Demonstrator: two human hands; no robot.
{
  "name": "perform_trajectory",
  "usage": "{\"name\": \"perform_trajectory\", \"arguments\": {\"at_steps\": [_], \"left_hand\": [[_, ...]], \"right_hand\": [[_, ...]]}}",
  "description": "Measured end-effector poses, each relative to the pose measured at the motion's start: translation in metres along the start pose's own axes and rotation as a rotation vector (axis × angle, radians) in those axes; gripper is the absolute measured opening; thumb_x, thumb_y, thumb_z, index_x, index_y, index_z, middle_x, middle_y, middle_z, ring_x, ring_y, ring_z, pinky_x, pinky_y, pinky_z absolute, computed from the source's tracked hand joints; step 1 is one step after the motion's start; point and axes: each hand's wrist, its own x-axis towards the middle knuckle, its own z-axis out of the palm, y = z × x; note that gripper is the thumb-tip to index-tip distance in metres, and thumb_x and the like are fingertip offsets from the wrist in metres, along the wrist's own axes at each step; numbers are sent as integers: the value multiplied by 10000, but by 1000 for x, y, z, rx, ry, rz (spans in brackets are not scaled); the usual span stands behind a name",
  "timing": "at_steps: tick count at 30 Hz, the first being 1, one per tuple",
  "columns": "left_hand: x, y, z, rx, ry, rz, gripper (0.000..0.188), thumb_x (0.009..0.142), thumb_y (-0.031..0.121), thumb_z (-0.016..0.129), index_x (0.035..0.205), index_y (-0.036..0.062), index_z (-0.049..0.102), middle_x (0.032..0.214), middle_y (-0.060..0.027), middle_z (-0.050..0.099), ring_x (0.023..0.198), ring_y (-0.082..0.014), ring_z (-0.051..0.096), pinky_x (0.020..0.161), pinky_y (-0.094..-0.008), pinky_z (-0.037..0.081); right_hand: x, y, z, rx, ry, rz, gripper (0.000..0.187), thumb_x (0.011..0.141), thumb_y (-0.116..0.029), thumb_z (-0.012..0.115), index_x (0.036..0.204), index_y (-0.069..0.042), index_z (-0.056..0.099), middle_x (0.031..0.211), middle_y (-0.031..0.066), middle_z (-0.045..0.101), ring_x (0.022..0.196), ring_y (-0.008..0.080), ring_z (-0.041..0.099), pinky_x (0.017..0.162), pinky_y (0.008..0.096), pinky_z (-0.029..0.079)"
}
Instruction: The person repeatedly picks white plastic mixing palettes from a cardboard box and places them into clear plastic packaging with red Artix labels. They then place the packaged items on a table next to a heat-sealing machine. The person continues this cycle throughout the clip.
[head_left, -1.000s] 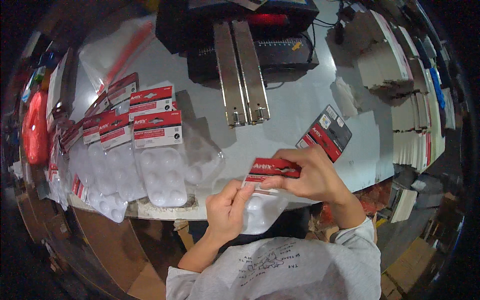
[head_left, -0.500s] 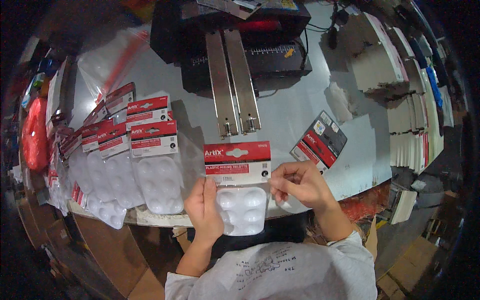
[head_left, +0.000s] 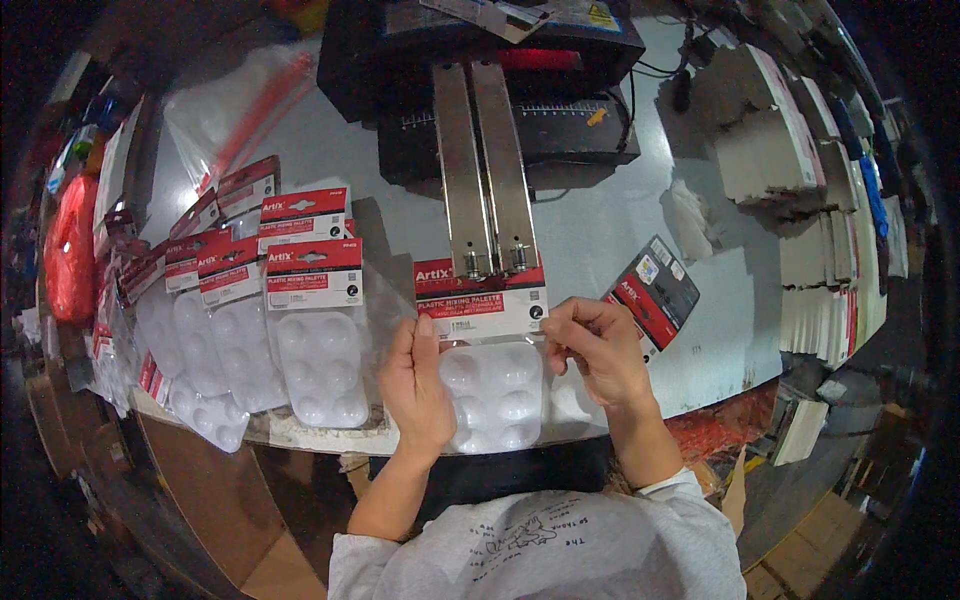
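Observation:
Between my hands is a bagged white plastic paint palette [head_left: 495,395] with a red and white header card [head_left: 480,312] at its top. My left hand [head_left: 416,385] grips its left edge, thumb on the card's lower corner. My right hand [head_left: 600,352] pinches the card's right corner. The card's upper edge sits at the ends of two metal arms [head_left: 467,170] reaching forward from a black machine [head_left: 400,150]; the arms cover part of it. To the left lie several more carded palettes, the nearest a bagged palette [head_left: 318,365] beside my left hand.
Right of my hands lies a loose red and black card [head_left: 652,295]. Stacks of cards [head_left: 770,130] line the table's right side. A clear plastic bag [head_left: 225,110] with a red strip lies at the far left, and a red bag [head_left: 70,250] hangs beyond the left edge.
Both hands have moved the carded palette forward, so the card's upper edge now meets the ends of the metal arms. The view has shifted slightly.

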Motion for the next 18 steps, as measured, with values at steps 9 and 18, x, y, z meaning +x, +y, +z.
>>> {"name": "perform_trajectory", "arguments": {"at_steps": [9, 18], "left_hand": [[20, 0, 12, 166, 90, 39, 297, 942, 226, 433, 781, -8, 517, 636, -63, 510, 600, -99, 431, 581, -256, 393], [27, -9, 15, 230, 48, -5, 310, 937, 272, 429, 817, 2, 521, 648, -123, 550, 588, -239, 503, 585, -347, 397]], "right_hand": [[23, -6, 10, -20, 103, -67, 125, 817, -107, 593, 788, 13, 608, 634, 38, 557, 525, 102, 505, 463, 221, 373], [29, 2, 5, -110, 142, -155, 244, 879, -200, 553, 821, 29, 613, 647, 48, 576, 534, 106, 517, 494, 235, 409]]}}
